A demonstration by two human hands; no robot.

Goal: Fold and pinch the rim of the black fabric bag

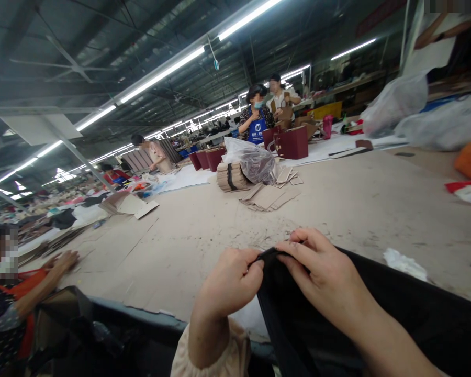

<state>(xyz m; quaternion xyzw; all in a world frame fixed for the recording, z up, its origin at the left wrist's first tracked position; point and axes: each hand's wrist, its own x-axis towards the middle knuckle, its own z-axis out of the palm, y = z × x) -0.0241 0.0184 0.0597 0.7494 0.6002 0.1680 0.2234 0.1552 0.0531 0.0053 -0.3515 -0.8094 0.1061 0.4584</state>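
Observation:
A large piece of black fabric (pixel 408 309) spreads from the middle of the view to the lower right, over the table's near edge. At its upper corner my left hand (pixel 230 280) pinches the folded edge between thumb and fingers. Close beside it, my right hand (pixel 317 267) grips the same edge, thumb below and fingers on top. A short dark strip of the edge shows between the two hands. The fabric's lower part is in shadow, and its full shape cannot be made out.
On the tan worktable (pixel 180 225) lie a strapped bundle of brown boards (pixel 232 177), loose flat boards (pixel 270 198) and a clear plastic bag (pixel 255 159). Dark red bags (pixel 292 142) stand farther back. A co-worker's hand (pixel 65 259) rests at the left; crumpled white material (pixel 404 263) lies right.

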